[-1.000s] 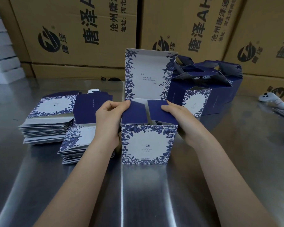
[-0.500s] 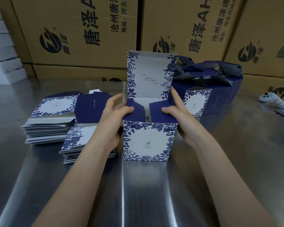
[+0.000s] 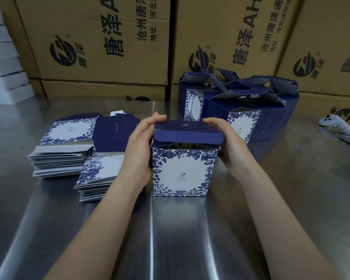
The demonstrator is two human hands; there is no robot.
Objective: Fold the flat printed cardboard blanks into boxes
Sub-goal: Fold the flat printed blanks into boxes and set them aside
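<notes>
A: Going by the head camera, which step is being worked on?

B: I'm reading it as the closing of the top. The box (image 3: 183, 170) is standing upright on the steel table (image 3: 190, 229), in the middle, right in front of the person. Its lid (image 3: 187, 126) is lying folded forward over the opening. The tuck flap (image 3: 188, 138) is hanging outside the front wall, with a dark gap showing beneath it.

A: And what are the hands doing?

B: The left hand (image 3: 141, 146) is cupping the box's left side, with its fingers curling over the lid's far left corner. The right hand (image 3: 228, 146) is mirroring that on the right, fingers curling over the far right corner. Both are gripping the box by its lid.

A: What is the next move asking for, then?

B: Probably getting that flap inside. That means easing the lid back a touch, steering the flap's edge behind the front wall, then pressing down evenly from both corners. What is lying inside the opening is too dark for me to tell, so something could be catching there.

A: Is much work waiting?

B: Two stacks of flat blanks (image 3: 65, 146) are lying just left of the left hand. The folded boxes (image 3: 240, 110) are crowding behind on the right, their top flaps standing up. I'm judging the job partway through.
</notes>
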